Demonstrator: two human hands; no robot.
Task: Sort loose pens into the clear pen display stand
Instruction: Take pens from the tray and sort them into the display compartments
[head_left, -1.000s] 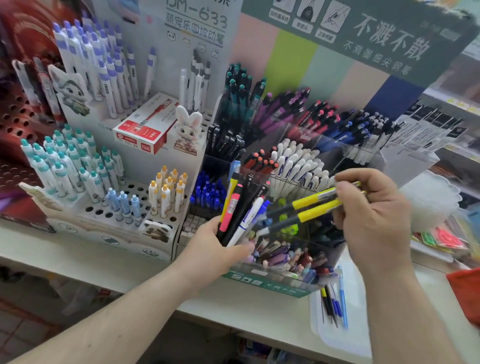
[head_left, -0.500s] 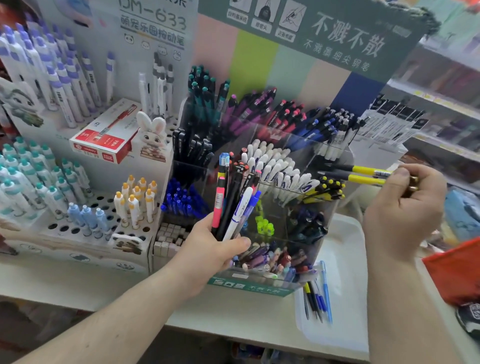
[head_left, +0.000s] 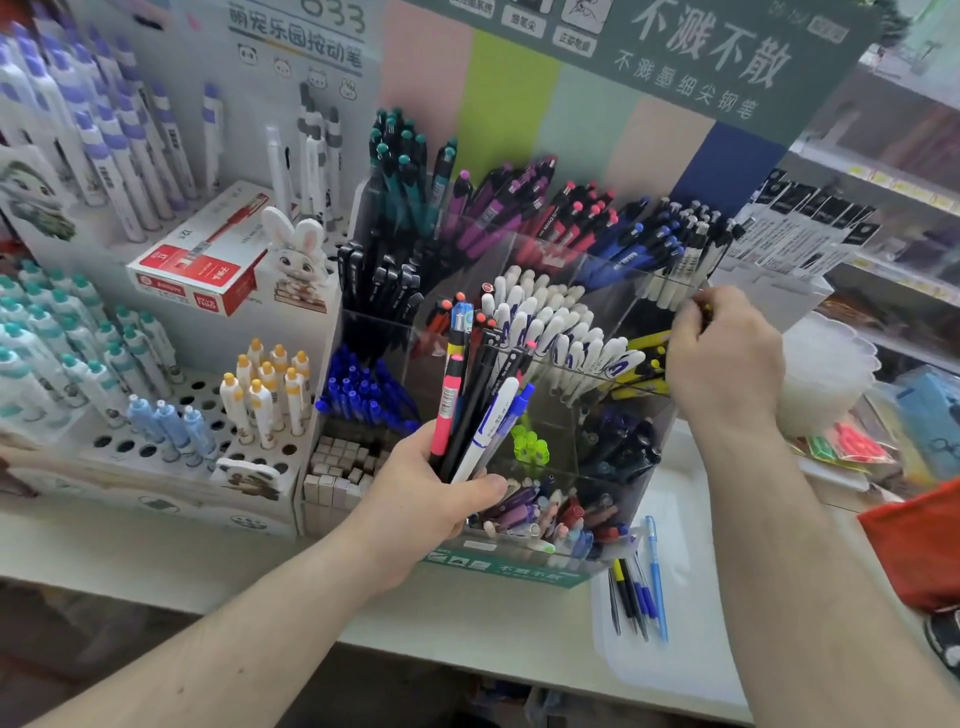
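Note:
The clear pen display stand (head_left: 519, 567) stands on the counter, its compartments packed with pens by colour. My left hand (head_left: 431, 512) grips a mixed bundle of loose pens (head_left: 475, 410) upright in front of the stand, among them pink, black, white and blue ones. My right hand (head_left: 727, 358) is curled at the stand's right middle compartment, where yellow-and-black pens (head_left: 644, 358) lie. A yellow pen end (head_left: 705, 312) shows above its fingers. More loose pens (head_left: 638, 592) lie on a white tray (head_left: 670, 670) at the stand's right front.
A white perforated display (head_left: 208, 395) with capped pens stands to the left. On it are a red pen box (head_left: 202, 260) and a bunny figure (head_left: 298, 249). A frosted container (head_left: 823, 374) and a red object (head_left: 924, 540) sit to the right.
My right hand carried the yellow pens from the bundle up and right, then brought them down into the stand's right middle compartment. The left hand kept holding the bundle.

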